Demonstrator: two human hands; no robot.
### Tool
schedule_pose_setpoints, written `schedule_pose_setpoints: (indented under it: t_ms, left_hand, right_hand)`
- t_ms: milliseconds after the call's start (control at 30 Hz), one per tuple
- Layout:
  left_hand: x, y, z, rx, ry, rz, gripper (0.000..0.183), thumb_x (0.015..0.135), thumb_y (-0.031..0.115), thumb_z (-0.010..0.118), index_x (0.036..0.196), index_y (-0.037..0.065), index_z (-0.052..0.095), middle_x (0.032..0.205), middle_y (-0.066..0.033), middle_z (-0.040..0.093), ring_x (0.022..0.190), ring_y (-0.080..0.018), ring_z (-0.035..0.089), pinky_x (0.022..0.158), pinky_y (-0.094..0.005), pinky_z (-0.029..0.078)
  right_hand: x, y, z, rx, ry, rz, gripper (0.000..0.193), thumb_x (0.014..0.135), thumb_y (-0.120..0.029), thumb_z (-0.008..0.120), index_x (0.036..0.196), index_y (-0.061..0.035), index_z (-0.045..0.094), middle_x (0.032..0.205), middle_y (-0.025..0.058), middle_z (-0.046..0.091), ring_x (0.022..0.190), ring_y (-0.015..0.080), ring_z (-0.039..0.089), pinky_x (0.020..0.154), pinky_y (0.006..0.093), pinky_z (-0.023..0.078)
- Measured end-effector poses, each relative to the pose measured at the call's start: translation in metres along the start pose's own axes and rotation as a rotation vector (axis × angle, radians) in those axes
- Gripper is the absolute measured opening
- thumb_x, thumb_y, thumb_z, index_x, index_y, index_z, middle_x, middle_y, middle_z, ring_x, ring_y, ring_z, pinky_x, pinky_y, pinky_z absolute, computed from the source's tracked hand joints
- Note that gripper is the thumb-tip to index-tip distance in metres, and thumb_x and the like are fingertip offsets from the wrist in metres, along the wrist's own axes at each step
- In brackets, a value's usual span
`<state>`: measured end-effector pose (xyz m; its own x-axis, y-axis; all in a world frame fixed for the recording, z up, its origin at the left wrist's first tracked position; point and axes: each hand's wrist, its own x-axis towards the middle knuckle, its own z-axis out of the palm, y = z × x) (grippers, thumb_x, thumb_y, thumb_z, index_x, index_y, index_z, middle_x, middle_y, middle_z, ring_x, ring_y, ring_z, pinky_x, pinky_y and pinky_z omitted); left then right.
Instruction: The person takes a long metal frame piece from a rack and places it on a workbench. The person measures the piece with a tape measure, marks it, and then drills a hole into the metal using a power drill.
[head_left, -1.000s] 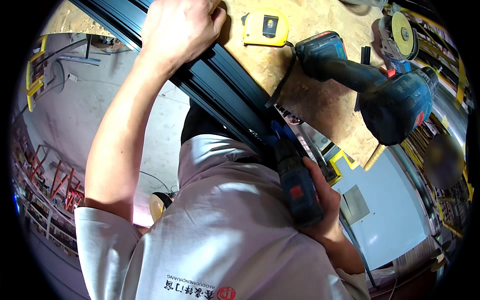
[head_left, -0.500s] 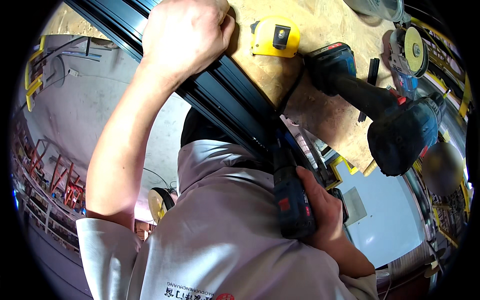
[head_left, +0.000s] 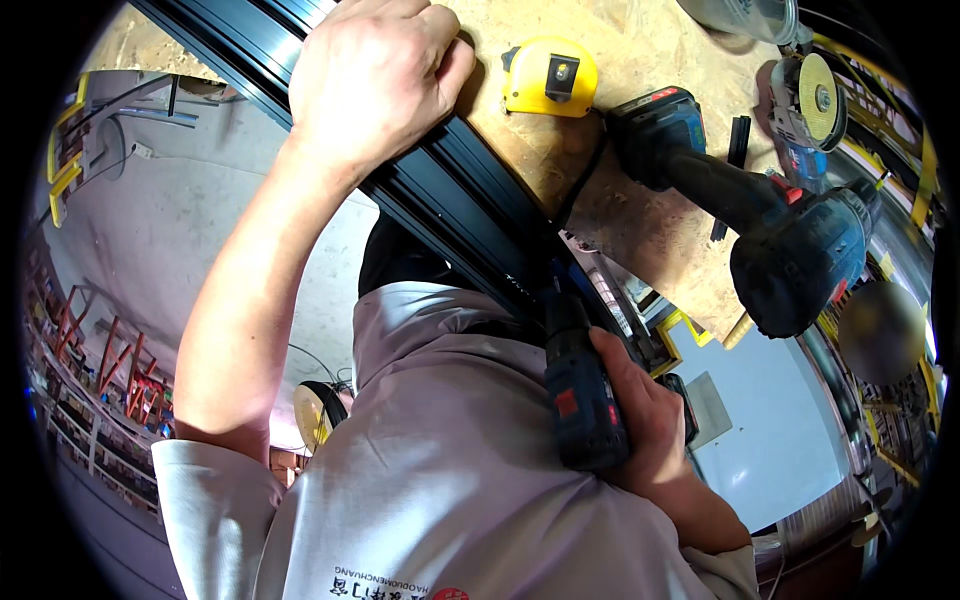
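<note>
Wooden bench (head_left: 640, 215), drill (head_left: 580, 400) nose up against black rail (head_left: 450, 200)

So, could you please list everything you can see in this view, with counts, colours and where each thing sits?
profile rail: one, black, running along the workbench edge
workbench top: one, tan chipboard, upper right
tape measure: one, yellow, on the bench beside the rail
large cordless drill: one, dark blue and black, lying on the bench
angle grinder: one, with yellowish disc, top right of the bench
racks: several, red, at far left
cordless driver: one, dark blue, tip at the rail
left hand: one, pressed on the rail
right hand: one, wrapped round the driver
</note>
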<state>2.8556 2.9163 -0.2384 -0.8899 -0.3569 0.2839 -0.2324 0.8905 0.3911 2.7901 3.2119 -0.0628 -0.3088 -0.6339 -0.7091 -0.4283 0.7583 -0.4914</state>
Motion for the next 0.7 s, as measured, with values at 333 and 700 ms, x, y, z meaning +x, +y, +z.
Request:
schedule_pose_setpoints:
  t_ms: [333,700]
  left_hand:
    - [-0.003,-0.001,-0.008,0.003,-0.096,0.075,0.022,0.083,0.026,0.072,0.076,0.006,0.068,0.074,-0.0089,0.064,0.07,-0.0303,0.064,0.066,-0.0383,0.052]
    - [-0.007,-0.005,0.002,-0.031,-0.002,0.065,0.02,0.079,0.02,0.076,0.07,0.006,0.064,0.068,-0.0083,0.06,0.069,-0.0288,0.062,0.066,-0.0378,0.05]
  right_hand:
    - [0.003,-0.007,-0.005,0.023,-0.01,0.023,0.077,0.078,-0.018,0.082,0.146,-0.0055,0.048,0.089,0.0179,0.068,0.079,0.0392,0.07,0.068,0.0453,0.056]
    - [0.001,-0.011,-0.011,0.012,-0.079,0.079,0.074,0.077,-0.007,0.081,0.144,-0.003,0.05,0.109,0.0233,0.071,0.096,0.0396,0.073,0.082,0.0395,0.057]
